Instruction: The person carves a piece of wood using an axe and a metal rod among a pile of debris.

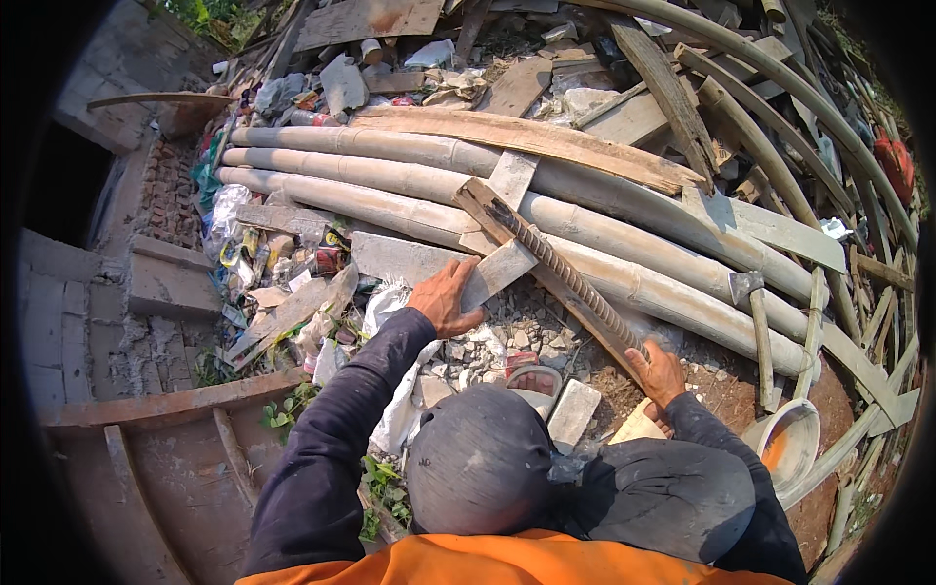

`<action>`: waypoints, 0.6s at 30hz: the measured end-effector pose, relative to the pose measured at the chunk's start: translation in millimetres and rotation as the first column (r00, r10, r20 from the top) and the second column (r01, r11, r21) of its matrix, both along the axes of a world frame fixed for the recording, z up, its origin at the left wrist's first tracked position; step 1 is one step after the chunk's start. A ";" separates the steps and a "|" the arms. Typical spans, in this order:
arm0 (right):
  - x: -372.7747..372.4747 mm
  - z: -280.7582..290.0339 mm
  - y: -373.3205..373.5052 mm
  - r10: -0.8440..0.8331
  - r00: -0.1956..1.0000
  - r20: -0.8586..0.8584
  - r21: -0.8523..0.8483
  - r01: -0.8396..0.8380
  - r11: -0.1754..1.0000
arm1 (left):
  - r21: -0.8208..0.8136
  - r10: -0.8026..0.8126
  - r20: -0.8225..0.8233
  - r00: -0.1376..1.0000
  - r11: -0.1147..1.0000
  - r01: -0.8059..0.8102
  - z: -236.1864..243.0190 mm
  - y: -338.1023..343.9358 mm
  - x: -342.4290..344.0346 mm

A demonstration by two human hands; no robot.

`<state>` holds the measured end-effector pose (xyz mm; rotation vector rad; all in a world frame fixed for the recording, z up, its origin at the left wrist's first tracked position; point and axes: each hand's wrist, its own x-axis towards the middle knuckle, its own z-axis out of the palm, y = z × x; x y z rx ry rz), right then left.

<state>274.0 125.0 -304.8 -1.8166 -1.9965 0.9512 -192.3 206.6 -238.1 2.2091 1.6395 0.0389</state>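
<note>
My left hand [448, 300] grips the near end of a short pale board [499, 273], thumb on one side and fingers on the other. My right hand [658, 372] is closed at the lower end of a thick ribbed metal bar [565, 265]. That bar lies along a dark-edged wooden strip [585, 314], which slants across the short board and over the nearest bamboo poles. Whether the right fingers also hold the strip is hard to tell. Three long bamboo poles [390, 175] run side by side beyond my hands, with pale crosspieces between them.
A hammer [747, 285] with a wooden handle leans on the poles at the right. Near it stands a pale bucket [792, 439] with orange inside. Rubble [478, 361], a grey block [574, 414] and my sandalled foot [534, 383] lie close below. Loose planks and rubbish fill the far side.
</note>
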 end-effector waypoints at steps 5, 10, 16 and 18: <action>-5.9 11.9 6.5 0.024 0.999 0.032 -0.169 -0.018 0.985 | 0.230 0.052 0.229 0.972 0.967 -0.106 -0.3 35.8 -13.7; 10.9 -11.9 20.0 0.050 0.998 -0.034 -0.290 -0.058 0.955 | 0.429 -0.129 0.038 0.991 0.898 0.100 -0.8 108.9 1.1; 22.0 -33.6 15.1 0.046 0.988 -0.149 -0.165 -0.071 0.984 | 0.409 -0.157 -0.294 0.943 0.871 0.273 32.3 143.1 -30.8; 22.7 -36.2 11.4 0.026 0.983 -0.181 -0.113 -0.047 0.992 | 0.520 -0.162 -0.368 0.916 0.780 0.347 71.9 175.7 -29.5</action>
